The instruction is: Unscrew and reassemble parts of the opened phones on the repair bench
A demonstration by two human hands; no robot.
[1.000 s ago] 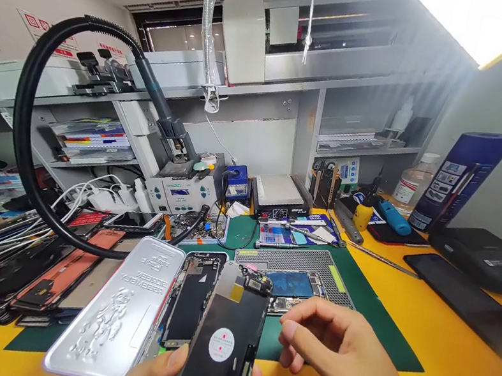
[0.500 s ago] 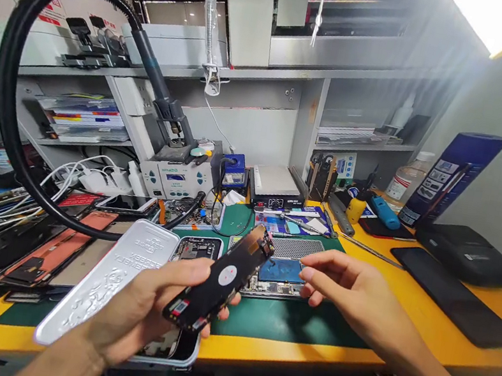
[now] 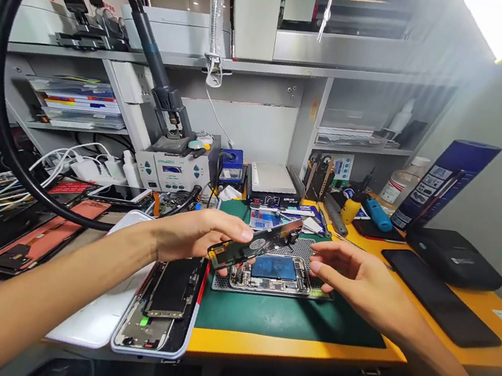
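Note:
My left hand [image 3: 197, 230] grips a phone screen [image 3: 260, 246] by its left end, thumb on top. The screen is tilted, its dark back with a round white sticker partly showing, and a ribbon connector stands at the far right end. Behind and below it, an opened phone body [image 3: 278, 269] with a blue battery lies on a perforated metal plate [image 3: 221, 281]. My right hand [image 3: 352, 274] hovers at the right of the phone body, fingers curved apart and holding nothing visible. An open case [image 3: 189, 333] with phone parts lies below my left forearm.
A green mat [image 3: 294, 328] covers the yellow bench. A grey soldering station [image 3: 176, 168] with a thick black hose stands at the back left. Stacked phone screens [image 3: 49, 230] lie left. A black phone-shaped slab [image 3: 445, 300] and a black pouch [image 3: 457, 257] lie right.
My left hand has carried the screen right and forward from over the open case, tilting it flatter. My right hand stays near the phone body with fingers more apart. The view has shifted slightly.

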